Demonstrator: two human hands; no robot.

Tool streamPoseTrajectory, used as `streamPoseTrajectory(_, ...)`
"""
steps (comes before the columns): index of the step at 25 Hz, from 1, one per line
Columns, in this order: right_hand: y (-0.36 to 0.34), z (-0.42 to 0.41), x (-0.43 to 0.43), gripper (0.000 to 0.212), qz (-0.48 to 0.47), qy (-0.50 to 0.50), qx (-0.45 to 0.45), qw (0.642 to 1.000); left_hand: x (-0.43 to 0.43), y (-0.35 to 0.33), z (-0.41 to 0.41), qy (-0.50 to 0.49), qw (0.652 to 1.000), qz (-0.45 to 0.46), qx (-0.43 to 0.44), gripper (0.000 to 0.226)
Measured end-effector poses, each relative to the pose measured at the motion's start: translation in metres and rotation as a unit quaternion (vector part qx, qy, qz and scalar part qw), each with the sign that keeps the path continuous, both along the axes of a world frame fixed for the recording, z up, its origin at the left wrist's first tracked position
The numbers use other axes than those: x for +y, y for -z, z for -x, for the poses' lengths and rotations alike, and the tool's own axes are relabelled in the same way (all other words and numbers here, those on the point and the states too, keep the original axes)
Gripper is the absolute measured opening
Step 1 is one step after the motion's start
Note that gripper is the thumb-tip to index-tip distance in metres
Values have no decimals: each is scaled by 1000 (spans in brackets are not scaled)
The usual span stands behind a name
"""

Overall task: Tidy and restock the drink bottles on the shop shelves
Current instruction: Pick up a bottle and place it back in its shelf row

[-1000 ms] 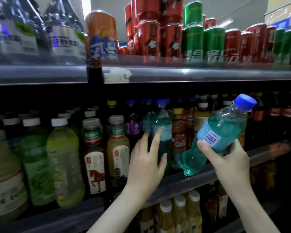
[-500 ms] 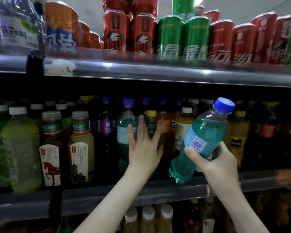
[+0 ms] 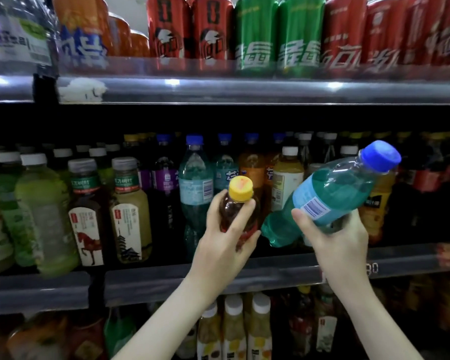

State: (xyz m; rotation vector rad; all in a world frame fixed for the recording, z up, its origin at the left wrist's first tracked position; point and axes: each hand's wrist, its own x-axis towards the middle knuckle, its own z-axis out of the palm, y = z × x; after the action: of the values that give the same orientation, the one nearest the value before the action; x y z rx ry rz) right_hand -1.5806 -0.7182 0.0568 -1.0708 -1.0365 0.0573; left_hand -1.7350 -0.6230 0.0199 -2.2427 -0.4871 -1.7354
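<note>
My right hand (image 3: 335, 237) grips a teal drink bottle (image 3: 333, 193) with a blue cap, tilted with the cap up and to the right, in front of the middle shelf. My left hand (image 3: 226, 242) grips a brown tea bottle (image 3: 235, 211) with a yellow cap, held out in front of the shelf row. A matching teal bottle (image 3: 195, 188) with a blue cap stands on the middle shelf just left of my left hand.
The middle shelf (image 3: 218, 279) holds green juice bottles (image 3: 44, 214), tea bottles with horse and pagoda labels (image 3: 130, 211), and dark and orange drinks behind. Red, green and orange cans (image 3: 255, 35) line the upper shelf. Yellow juice bottles (image 3: 234, 328) stand on the shelf below.
My left hand, pressed open among the shelf bottles before, now holds a yellow-capped brown bottle pulled forward. The teal bottle in my right hand has stayed tilted in about the same place.
</note>
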Motion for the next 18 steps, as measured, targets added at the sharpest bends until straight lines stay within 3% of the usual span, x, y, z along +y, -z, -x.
streamPoseTrajectory(6,-5,25,49,47,79,-71,-39,994,-17,-23,60,77,988,-56,-122,79)
streamPoseTrajectory(13,-12,60,107,57,182,-83,-88,976,-4,-28,114,89,988,115,-57,72)
streamPoseTrajectory(18,-5,68,57,83,193,-53,-146,969,-10,-15,111,155,969,181,-60,75)
